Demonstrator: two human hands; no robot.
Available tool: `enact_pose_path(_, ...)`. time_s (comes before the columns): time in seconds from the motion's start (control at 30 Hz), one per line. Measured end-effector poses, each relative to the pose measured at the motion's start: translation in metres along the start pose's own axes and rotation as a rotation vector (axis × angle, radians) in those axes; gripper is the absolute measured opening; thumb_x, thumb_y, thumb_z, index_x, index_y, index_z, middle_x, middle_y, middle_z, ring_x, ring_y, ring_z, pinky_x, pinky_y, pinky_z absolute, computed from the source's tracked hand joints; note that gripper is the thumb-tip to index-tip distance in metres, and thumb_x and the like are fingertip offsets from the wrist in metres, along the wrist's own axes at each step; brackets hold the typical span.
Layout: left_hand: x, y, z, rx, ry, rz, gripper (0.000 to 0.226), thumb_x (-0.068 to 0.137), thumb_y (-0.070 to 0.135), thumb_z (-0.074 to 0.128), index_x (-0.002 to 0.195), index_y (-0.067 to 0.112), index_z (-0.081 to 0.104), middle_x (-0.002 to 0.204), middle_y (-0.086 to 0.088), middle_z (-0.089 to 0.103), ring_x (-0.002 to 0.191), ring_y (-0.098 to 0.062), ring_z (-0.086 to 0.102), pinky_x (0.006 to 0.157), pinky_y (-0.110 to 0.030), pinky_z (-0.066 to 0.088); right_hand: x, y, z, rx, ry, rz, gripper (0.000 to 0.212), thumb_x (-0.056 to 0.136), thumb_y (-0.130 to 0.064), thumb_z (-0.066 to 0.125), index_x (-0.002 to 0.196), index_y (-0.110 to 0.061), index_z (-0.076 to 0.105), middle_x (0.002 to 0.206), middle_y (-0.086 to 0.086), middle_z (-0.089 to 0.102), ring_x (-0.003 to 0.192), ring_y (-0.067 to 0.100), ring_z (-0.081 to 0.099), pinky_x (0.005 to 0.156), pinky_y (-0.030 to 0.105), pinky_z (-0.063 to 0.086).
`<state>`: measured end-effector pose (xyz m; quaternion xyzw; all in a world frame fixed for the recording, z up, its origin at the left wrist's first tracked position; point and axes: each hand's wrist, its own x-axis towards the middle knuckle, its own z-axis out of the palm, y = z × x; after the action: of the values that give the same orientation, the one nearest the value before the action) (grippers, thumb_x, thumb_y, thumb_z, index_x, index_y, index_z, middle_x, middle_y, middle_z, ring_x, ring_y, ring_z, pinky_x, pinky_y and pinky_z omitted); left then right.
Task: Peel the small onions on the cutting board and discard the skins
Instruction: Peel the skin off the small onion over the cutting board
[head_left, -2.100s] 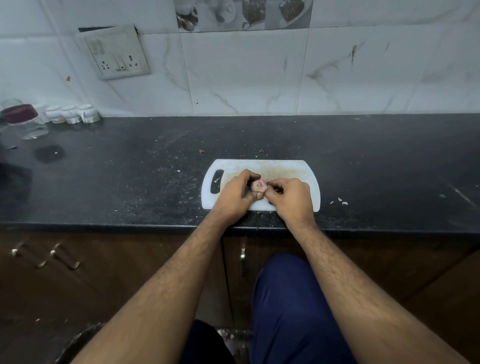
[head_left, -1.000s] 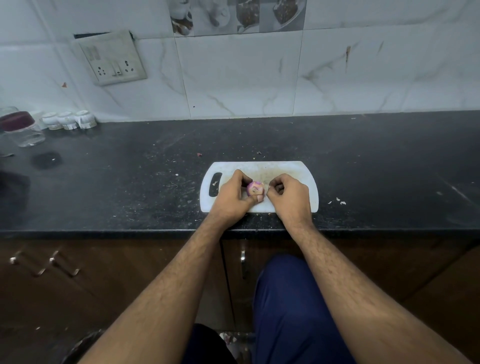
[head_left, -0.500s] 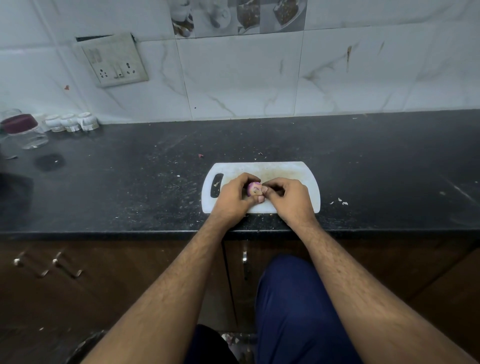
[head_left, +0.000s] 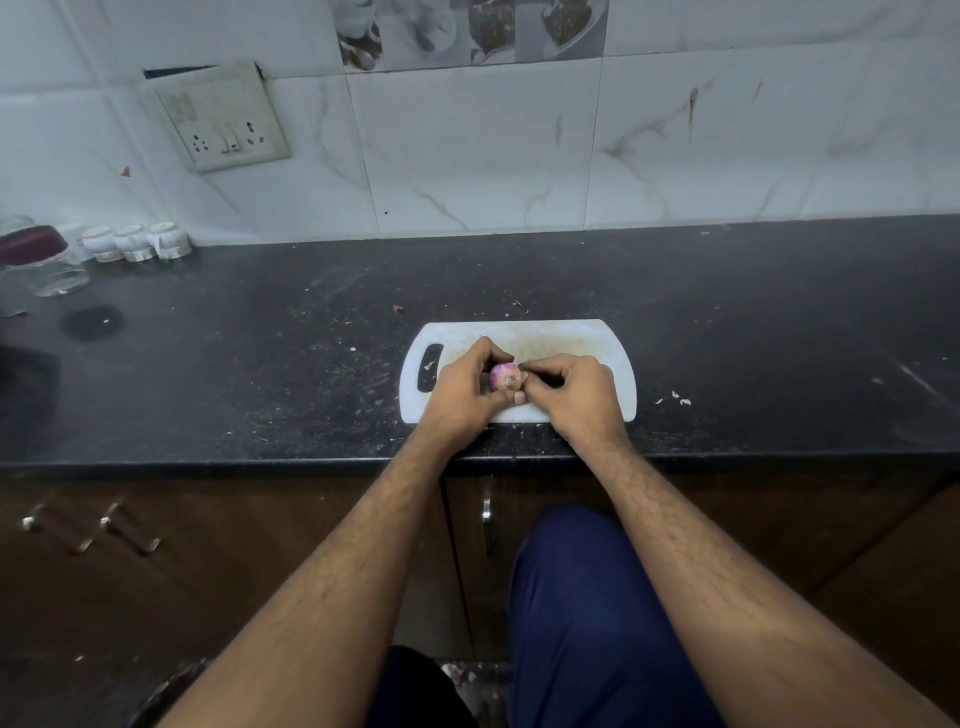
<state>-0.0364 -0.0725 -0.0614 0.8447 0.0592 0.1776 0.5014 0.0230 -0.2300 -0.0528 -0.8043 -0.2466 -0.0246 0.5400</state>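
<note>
Purple-pink and part-bared: a small round onion (head_left: 503, 376) sits between two bare hands above a white plastic cutting board (head_left: 561, 340) with a slot handle at its left end.
Step in hand: peeling, judged mid-way; glossy purple flesh shows on the top and left of the bulb, while a tan papery patch of skin clings to the side facing the camera.
Where the onion is: held over the middle of the board, near its front edge; whether it rests on the board or is lifted just clear cannot be told from this view.
Left hand (head_left: 465, 392): its grip is wrapped on the onion, fingers curled over the far side and thumb closing from below, so that the bulb is cupped and steadied.
Right hand (head_left: 576, 389): its grip is drawn nearly closed, thumb and forefinger tips pressed at the onion's right side, seemingly pinching a scrap of skin; the scrap itself is too small to make out.
Arms: both bare forearms reach forward from below, converging on the board, wrists just past the front edge of the black stone tabletop (head_left: 260, 364).
Next move: likely a pull of the right fingertips away from the bulb to strip the tan patch, with the left hand turning the onion to expose what remains.
Discarding: not yet done; a few pale flecks (head_left: 678, 399) lie on the tabletop just right of the board.
Other onions: none visible on the board.
</note>
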Motion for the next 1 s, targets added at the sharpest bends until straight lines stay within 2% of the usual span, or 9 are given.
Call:
enact_pose_path(0.23, -0.0003, 0.002, -0.0005, -0.02, -0.018, 0.018, 0.037, 0.08, 0.009, 0.087, 0.104, 0.015, 0.06, 0.104, 0.0, 0.073, 0.094, -0.012, 0.069, 0.09, -0.031, 0.059, -0.001, 0.0003, 0.0032, -0.135, 0.041, 0.01, 0.02, 0.091, -0.024, 0.073, 0.109, -0.019, 0.08, 0.092, -0.011, 0.078, 0.082, -0.001, 0.069, 0.072, 0.014, 0.054)
enact_pose_path(0.33, 0.0003, 0.0008, -0.0002, -0.011, -0.019, 0.022, 0.036, 0.08, 0.01, 0.086, 0.104, 0.016, 0.06, 0.104, -0.001, 0.072, 0.097, -0.019, 0.07, 0.091, -0.033, 0.059, 0.0003, 0.0006, 0.0038, -0.158, 0.047, -0.003, 0.018, 0.094, -0.023, 0.069, 0.108, -0.018, 0.08, 0.092, -0.01, 0.077, 0.083, 0.0, 0.068, 0.075, 0.017, 0.054)
enact_pose_path(0.4, 0.0012, 0.0009, -0.0001, 0.001, -0.03, 0.032, 0.034, 0.082, 0.011, 0.084, 0.106, 0.017, 0.061, 0.105, -0.002, 0.07, 0.097, -0.013, 0.066, 0.091, -0.032, 0.057, 0.001, 0.0007, 0.0054, -0.177, 0.053, 0.002, 0.017, 0.098, -0.023, 0.064, 0.106, -0.019, 0.078, 0.091, -0.009, 0.076, 0.084, 0.005, 0.069, 0.077, 0.024, 0.056)
enact_pose_path(0.47, 0.003, -0.0003, 0.0003, 0.043, -0.017, 0.048, 0.034, 0.082, 0.014, 0.084, 0.107, 0.025, 0.064, 0.111, -0.002, 0.065, 0.108, -0.013, 0.06, 0.097, -0.03, 0.053, 0.0017, 0.0014, 0.0068, -0.189, 0.067, 0.02, 0.017, 0.101, -0.024, 0.059, 0.103, -0.02, 0.075, 0.088, -0.009, 0.074, 0.081, 0.007, 0.068, 0.074, 0.027, 0.055)
enact_pose_path(0.53, 0.0035, -0.0005, 0.0003, 0.092, 0.005, 0.052, 0.037, 0.082, 0.015, 0.084, 0.111, 0.03, 0.067, 0.115, -0.002, 0.059, 0.115, -0.016, 0.055, 0.103, -0.028, 0.048, 0.0025, 0.0023, 0.0069, -0.171, 0.088, 0.029, 0.018, 0.102, -0.022, 0.056, 0.101, -0.02, 0.074, 0.085, -0.01, 0.073, 0.078, 0.007, 0.067, 0.071, 0.026, 0.053)
enact_pose_path(0.67, 0.0028, -0.0008, -0.0002, 0.065, -0.003, 0.059, 0.038, 0.085, 0.014, 0.082, 0.118, 0.024, 0.067, 0.116, -0.002, 0.064, 0.106, -0.009, 0.062, 0.095, -0.019, 0.049, 0.0039, 0.0003, 0.0041, -0.114, 0.053, 0.016, 0.013, 0.1, -0.029, 0.063, 0.1, -0.022, 0.075, 0.085, -0.012, 0.073, 0.078, 0.0, 0.065, 0.067, 0.014, 0.047)
enact_pose_path(0.73, 0.0022, -0.0012, -0.0006, 0.036, -0.007, 0.055, 0.038, 0.085, 0.016, 0.081, 0.119, 0.022, 0.067, 0.115, 0.002, 0.069, 0.108, -0.012, 0.065, 0.097, -0.025, 0.053, 0.0042, 0.0007, 0.0038, -0.095, 0.02, 0.033, 0.01, 0.096, -0.031, 0.07, 0.099, -0.024, 0.075, 0.085, -0.014, 0.073, 0.081, -0.003, 0.065, 0.069, 0.011, 0.045)
enact_pose_path(0.8, 0.0008, -0.0007, -0.0006, -0.005, -0.014, 0.032, 0.038, 0.087, 0.014, 0.08, 0.121, 0.02, 0.066, 0.114, 0.005, 0.071, 0.109, -0.013, 0.068, 0.1, -0.029, 0.055, 0.0048, 0.003, 0.0045, -0.109, 0.027, 0.041, 0.006, 0.095, -0.028, 0.071, 0.096, -0.023, 0.074, 0.081, -0.016, 0.07, 0.08, -0.002, 0.064, 0.07, 0.017, 0.047)
enact_pose_path(1.0, -0.0013, 0.001, -0.0008, -0.045, -0.042, 0.044, 0.037, 0.09, 0.009, 0.077, 0.124, 0.017, 0.066, 0.117, 0.003, 0.073, 0.109, -0.013, 0.07, 0.102, -0.029, 0.055, 0.0041, 0.0047, 0.0068, -0.212, 0.029, 0.04, 0.014, 0.101, -0.03, 0.061, 0.102, -0.02, 0.07, 0.087, -0.009, 0.069, 0.082, 0.012, 0.064, 0.07, 0.028, 0.048)
